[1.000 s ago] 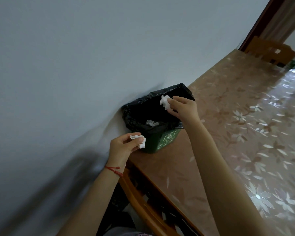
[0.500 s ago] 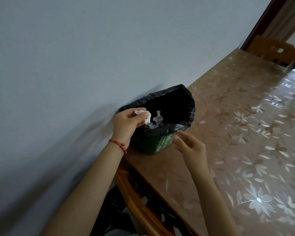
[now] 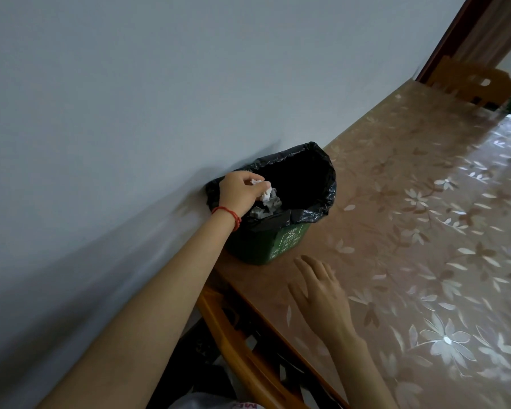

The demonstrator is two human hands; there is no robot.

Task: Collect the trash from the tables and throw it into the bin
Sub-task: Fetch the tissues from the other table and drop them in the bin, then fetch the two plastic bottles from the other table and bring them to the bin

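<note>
While my right hand (image 3: pixel 322 293) hovers nearest, fingers straight and empty over the table (image 3: pixel 425 231), my left hand (image 3: pixel 239 193) pinches a crumpled tissue (image 3: pixel 265 193) directly above the bin (image 3: pixel 289 240) mouth; release drops it straight down.

Left hand (image 3: pixel 239 192): over the bin's open mouth, fingers pinching a crumpled white tissue (image 3: pixel 264 192).
Right hand (image 3: pixel 322 290): empty, fingers straight, low over the worktop (image 3: pixel 410 231).
Bin (image 3: pixel 273 246): green, black liner, against the wall, crumpled paper inside.
Wrist: red string bracelet (image 3: pixel 229 215).
</note>
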